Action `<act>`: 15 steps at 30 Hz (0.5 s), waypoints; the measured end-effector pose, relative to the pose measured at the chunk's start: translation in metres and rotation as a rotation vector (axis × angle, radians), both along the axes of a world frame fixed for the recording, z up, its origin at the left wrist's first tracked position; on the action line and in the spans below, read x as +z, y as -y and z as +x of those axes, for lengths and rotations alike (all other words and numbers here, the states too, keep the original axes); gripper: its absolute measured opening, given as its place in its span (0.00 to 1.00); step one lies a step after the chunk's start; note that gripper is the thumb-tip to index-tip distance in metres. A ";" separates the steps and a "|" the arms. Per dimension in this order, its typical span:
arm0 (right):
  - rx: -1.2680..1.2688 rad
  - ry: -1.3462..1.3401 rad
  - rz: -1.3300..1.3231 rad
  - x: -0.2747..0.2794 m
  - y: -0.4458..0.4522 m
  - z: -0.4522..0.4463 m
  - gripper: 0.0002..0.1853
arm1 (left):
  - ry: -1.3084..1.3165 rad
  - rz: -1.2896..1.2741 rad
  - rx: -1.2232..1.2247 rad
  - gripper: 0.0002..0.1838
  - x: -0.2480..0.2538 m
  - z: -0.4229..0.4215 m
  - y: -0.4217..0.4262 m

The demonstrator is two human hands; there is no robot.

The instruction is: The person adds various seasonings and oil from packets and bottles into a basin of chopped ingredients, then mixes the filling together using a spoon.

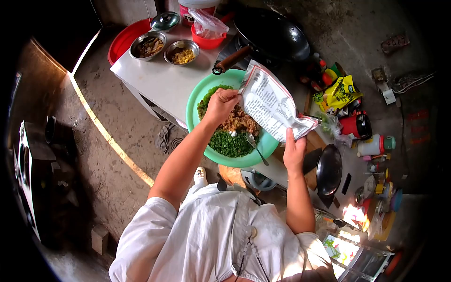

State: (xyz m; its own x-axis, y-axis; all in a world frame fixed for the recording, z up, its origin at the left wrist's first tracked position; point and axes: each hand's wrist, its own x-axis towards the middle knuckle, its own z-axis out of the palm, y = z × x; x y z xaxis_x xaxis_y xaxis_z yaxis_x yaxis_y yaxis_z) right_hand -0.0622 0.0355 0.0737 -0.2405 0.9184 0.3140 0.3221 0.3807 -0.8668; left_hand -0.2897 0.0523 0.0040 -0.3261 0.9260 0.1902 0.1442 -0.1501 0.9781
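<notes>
A white printed packet [270,101] with a red border hangs tilted over the right part of a green basin [192,110]. My left hand [221,106] pinches its upper left edge, and my right hand [295,152] grips its lower right end. Below the packet, the basin holds chopped green leaves [230,144], a brown minced mixture [237,122] and a small white lump [233,134]. A metal spoon [257,149] rests in the basin with its handle over the rim. The packet hides part of the basin.
Two metal bowls of food [148,46] [182,52] stand on the white table [141,70], near a red bowl [207,41]. A large black wok [272,35] sits behind. To the right are a yellow packet [339,95], a dark pan [329,169] and several jars [376,145].
</notes>
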 end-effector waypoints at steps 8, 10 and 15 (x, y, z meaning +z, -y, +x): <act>-0.049 0.041 0.046 0.000 0.002 -0.003 0.19 | -0.159 -0.042 -0.091 0.06 0.007 -0.012 0.006; -0.100 -0.017 0.138 -0.005 0.000 -0.012 0.16 | -0.116 -0.009 -0.007 0.06 0.004 -0.012 0.003; -0.054 -0.044 0.034 -0.008 0.002 -0.009 0.15 | -0.108 0.025 0.065 0.07 0.009 -0.009 0.009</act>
